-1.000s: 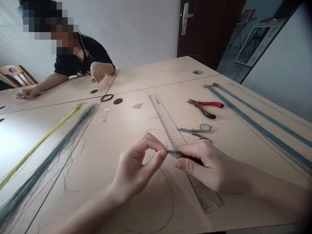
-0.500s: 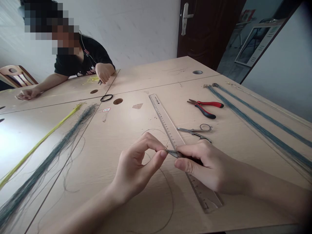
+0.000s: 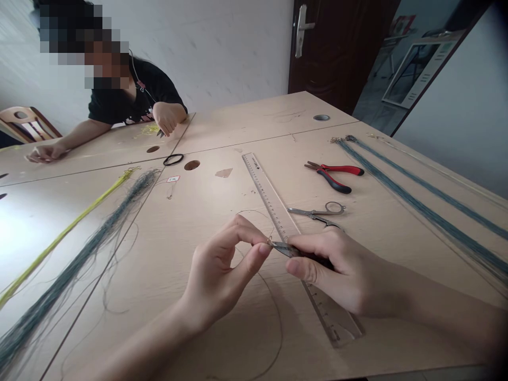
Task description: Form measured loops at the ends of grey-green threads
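Note:
Between the thumb and forefinger of my left hand (image 3: pixel 228 272) is the end of a thin cord (image 3: pixel 280 317), with a small gold-coloured metal piece (image 3: pixel 270 239) at the fingertips. The cord loops down over the table under that hand. My right hand (image 3: pixel 341 270) is closed around a pair of dark-handled pliers (image 3: pixel 283 248); their pointed jaws meet the gold piece. Both hands are above the clear ruler (image 3: pixel 270 196), which lies slanted on the table. Folding scissors (image 3: pixel 317 211) rest just beyond my right hand, partly covered by it.
Red-and-black pliers (image 3: pixel 335 172) lie behind the scissors. Bundles of blue-grey cord (image 3: pixel 413 198) stretch along the right, others (image 3: pixel 103 238) and a yellow bundle (image 3: pixel 67 230) along the left. A black band (image 3: pixel 173 159) lies by a table hole (image 3: pixel 192 165). Across the table sits another person (image 3: pixel 138 95).
The pliers' jaws look slightly more parted, and my right hand has shifted a little to the right. My left hand has barely moved.

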`<state>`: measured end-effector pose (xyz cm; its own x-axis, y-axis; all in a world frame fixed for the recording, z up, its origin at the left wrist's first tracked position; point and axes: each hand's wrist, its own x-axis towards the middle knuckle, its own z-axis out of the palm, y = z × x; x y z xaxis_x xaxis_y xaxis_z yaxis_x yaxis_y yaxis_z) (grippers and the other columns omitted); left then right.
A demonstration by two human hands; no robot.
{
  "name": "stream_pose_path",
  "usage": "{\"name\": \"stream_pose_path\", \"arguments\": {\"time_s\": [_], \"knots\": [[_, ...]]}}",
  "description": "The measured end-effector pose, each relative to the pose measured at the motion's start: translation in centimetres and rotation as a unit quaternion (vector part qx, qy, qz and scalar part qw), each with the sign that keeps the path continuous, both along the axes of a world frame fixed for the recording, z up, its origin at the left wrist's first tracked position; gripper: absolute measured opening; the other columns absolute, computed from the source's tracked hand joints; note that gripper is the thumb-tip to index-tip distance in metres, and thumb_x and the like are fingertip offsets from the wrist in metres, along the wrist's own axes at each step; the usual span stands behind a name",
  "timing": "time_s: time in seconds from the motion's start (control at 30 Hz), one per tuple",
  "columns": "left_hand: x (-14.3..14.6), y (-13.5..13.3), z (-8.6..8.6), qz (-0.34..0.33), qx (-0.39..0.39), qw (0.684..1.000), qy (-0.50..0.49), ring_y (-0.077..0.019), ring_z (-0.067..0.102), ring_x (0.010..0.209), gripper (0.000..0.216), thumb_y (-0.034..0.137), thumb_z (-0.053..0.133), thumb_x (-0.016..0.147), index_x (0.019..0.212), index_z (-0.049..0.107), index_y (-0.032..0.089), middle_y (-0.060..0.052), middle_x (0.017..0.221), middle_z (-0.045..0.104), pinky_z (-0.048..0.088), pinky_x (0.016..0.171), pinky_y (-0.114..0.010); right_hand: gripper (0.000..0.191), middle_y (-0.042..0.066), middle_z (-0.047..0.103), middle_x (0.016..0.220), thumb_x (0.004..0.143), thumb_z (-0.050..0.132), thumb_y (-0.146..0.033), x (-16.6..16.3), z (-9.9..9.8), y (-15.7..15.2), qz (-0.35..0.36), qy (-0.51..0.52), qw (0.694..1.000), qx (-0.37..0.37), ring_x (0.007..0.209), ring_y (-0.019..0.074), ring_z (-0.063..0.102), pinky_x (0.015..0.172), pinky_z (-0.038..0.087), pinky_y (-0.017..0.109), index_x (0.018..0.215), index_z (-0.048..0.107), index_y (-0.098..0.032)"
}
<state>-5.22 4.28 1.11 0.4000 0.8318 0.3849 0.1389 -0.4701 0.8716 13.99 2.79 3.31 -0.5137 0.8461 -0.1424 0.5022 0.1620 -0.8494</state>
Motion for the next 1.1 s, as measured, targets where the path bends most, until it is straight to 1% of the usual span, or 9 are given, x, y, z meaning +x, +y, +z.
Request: {"name": "stream_pose_path", "arguments": {"time_s": [0.27, 0.37, 0.53, 0.7, 0.93, 1.1], "knots": [[0.02, 0.03, 0.01, -0.012, 0.001, 1.000, 0.010, -0.0094, 0.052, 0.072, 0.013, 0.015, 0.053, 0.087, 0.075, 0.058, 0.016, 0.001, 0.073, 0.055, 0.041, 0.066, -0.024, 0.036, -0.006, 0.032, 0.053, 0.086, 0.052, -0.035, -0.08, -0.02, 0.07, 0.001, -0.010, 1.000, -0.010, 0.050, 0.0084, 0.032, 0.047, 0.024, 0.025, 0.060, 0.034, -0.018], [-0.01, -0.04, 0.00, -0.008, -0.001, 1.000, 0.010, -0.0093, 0.052, 0.071, 0.012, 0.015, 0.054, 0.087, 0.076, 0.059, 0.016, 0.001, 0.074, 0.055, 0.041, 0.066, -0.024, 0.037, -0.006, 0.032, 0.053, 0.088, 0.048, -0.037, -0.08, -0.01, 0.04, 0.003, -0.013, 1.000, -0.010, 0.051, 0.0087, 0.032, 0.049, 0.025, 0.025, 0.060, 0.034, -0.018], [-0.03, -0.03, -0.05, -0.006, 0.000, 1.000, 0.005, -0.0095, 0.052, 0.072, 0.012, 0.015, 0.054, 0.087, 0.076, 0.058, 0.016, 0.001, 0.074, 0.055, 0.041, 0.065, -0.024, 0.038, -0.006, 0.032, 0.054, 0.088, 0.047, -0.038, -0.03, 0.05, 0.04, 0.001, -0.017, 1.000, -0.002, 0.053, 0.0091, 0.032, 0.051, 0.026, 0.025, 0.059, 0.033, -0.018], [0.01, 0.09, -0.07, 0.009, -0.002, 1.000, 0.001, -0.0103, 0.052, 0.074, 0.010, 0.016, 0.054, 0.087, 0.077, 0.059, 0.017, 0.000, 0.076, 0.056, 0.042, 0.066, -0.025, 0.038, -0.005, 0.033, 0.055, 0.090, 0.043, -0.040, -0.05, -0.02, 0.11, 0.002, -0.019, 1.000, 0.009, 0.054, 0.0093, 0.034, 0.052, 0.027, 0.025, 0.060, 0.033, -0.018], [0.06, -0.04, 0.11, 0.006, -0.002, 1.000, 0.004, -0.0128, 0.053, 0.070, 0.013, 0.017, 0.054, 0.086, 0.074, 0.059, 0.017, -0.001, 0.073, 0.056, 0.042, 0.064, -0.028, 0.034, -0.006, 0.033, 0.057, 0.087, 0.050, -0.035, 0.01, 0.20, 0.25, 0.010, -0.005, 1.000, -0.007, 0.053, 0.0088, 0.032, 0.050, 0.025, 0.025, 0.062, 0.035, -0.018], [0.12, -0.01, 0.12, 0.004, 0.002, 1.000, 0.004, -0.0135, 0.053, 0.070, 0.013, 0.017, 0.054, 0.086, 0.074, 0.059, 0.017, -0.002, 0.072, 0.056, 0.043, 0.063, -0.028, 0.034, -0.006, 0.032, 0.056, 0.086, 0.052, -0.033, -0.01, 0.20, 0.07, 0.009, -0.008, 1.000, -0.003, 0.053, 0.0086, 0.032, 0.050, 0.024, 0.025, 0.061, 0.034, -0.018]]}}
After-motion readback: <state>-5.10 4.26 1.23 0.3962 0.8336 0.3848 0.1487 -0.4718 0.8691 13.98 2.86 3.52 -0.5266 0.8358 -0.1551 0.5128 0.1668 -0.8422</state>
